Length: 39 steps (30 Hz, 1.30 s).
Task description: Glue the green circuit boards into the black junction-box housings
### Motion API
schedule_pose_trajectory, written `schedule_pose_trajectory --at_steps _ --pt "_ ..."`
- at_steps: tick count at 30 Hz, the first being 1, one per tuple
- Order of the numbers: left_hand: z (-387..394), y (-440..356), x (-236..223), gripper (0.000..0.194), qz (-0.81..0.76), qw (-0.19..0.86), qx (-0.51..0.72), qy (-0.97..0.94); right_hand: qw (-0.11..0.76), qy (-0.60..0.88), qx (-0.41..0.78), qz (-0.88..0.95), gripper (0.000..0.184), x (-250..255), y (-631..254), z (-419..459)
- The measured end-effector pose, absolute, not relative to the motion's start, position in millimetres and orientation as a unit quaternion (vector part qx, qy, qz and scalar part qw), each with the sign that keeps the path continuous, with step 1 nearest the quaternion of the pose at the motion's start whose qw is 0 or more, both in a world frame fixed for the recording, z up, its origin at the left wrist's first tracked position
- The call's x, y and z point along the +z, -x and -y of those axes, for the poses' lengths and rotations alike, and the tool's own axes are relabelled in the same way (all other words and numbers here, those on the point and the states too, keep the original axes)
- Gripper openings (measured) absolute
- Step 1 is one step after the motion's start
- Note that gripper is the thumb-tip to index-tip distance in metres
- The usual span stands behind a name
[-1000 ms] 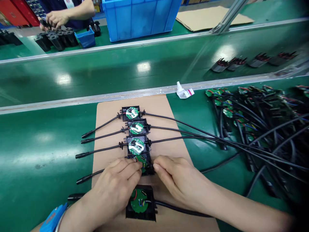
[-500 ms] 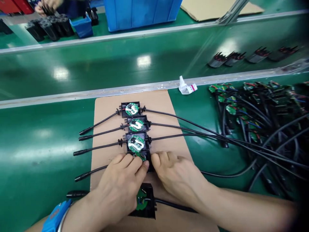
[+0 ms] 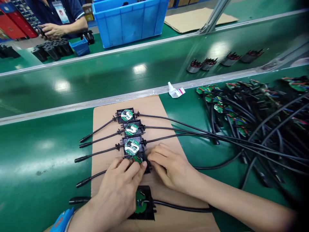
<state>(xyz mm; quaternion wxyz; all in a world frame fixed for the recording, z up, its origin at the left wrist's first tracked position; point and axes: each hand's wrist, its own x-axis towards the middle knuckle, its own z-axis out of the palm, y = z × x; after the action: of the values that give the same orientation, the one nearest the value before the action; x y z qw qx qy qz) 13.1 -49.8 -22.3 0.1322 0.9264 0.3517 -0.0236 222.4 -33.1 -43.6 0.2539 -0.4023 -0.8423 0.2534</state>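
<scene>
Cardboard mat (image 3: 106, 112) on the green surface (image 3: 43, 154) taken as landmark.

Fourth housing (image 3: 138, 162) from the mat's far edge: small black plastic box, green circuit board (image 3: 137, 159) seated in it, thin black cable (image 3: 91, 178) leaving its left side and another its right. Both hands on it.

Left hand (image 3: 118, 190): fingertips pinched together on the board and the housing's near-left rim. Right hand (image 3: 169, 166): fingertips pressed on the housing's right end, where the cable leaves; grip closed on the box.

Three finished-looking housings (image 3: 131, 129) sit further up the mat; one more open housing (image 3: 144, 203) lies at the mat's near edge, partly under the left hand.

Handling, judged: light, rigid shell; board thin and fragile, with fine wires. Best held by the shell's side walls, not by board or wires. Cables stiff enough to drag the box sideways.

Right of the mat: heap of cabled boards (image 3: 253, 106).
</scene>
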Motion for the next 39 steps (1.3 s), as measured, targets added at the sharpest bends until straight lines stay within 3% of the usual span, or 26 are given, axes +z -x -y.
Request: schedule_pose_trajectory --at_steps 6,9,14,21,28,36,39 --pt "56 -2 -11 0.049 -0.349 0.159 0.107 -0.917 0.168 0.382 0.277 0.865 0.023 -21 -232 28" --pt "40 18 -6 0.039 -0.388 0.143 0.211 -0.886 0.197 0.394 0.235 0.867 0.020 -18 -237 11" --pt "-4 43 -19 0.007 -0.487 0.118 0.147 -0.853 0.199 0.444 0.175 0.856 0.016 -39 -236 -15" --pt "7 43 -6 0.014 -0.459 0.188 0.209 -0.843 0.223 0.389 0.164 0.879 0.023 -13 -241 12" --pt "-2 29 -9 0.019 -0.466 0.177 0.145 -0.855 0.121 0.409 0.160 0.890 0.026 1 -227 8" --pt "-10 24 -13 0.024 -0.475 0.195 0.111 -0.851 0.051 0.416 0.156 0.895 0.016 1 -216 -10" --pt "-11 24 -12 0.024 -0.477 0.213 0.106 -0.846 0.023 0.419 0.177 0.890 0.024 3 -210 -11"
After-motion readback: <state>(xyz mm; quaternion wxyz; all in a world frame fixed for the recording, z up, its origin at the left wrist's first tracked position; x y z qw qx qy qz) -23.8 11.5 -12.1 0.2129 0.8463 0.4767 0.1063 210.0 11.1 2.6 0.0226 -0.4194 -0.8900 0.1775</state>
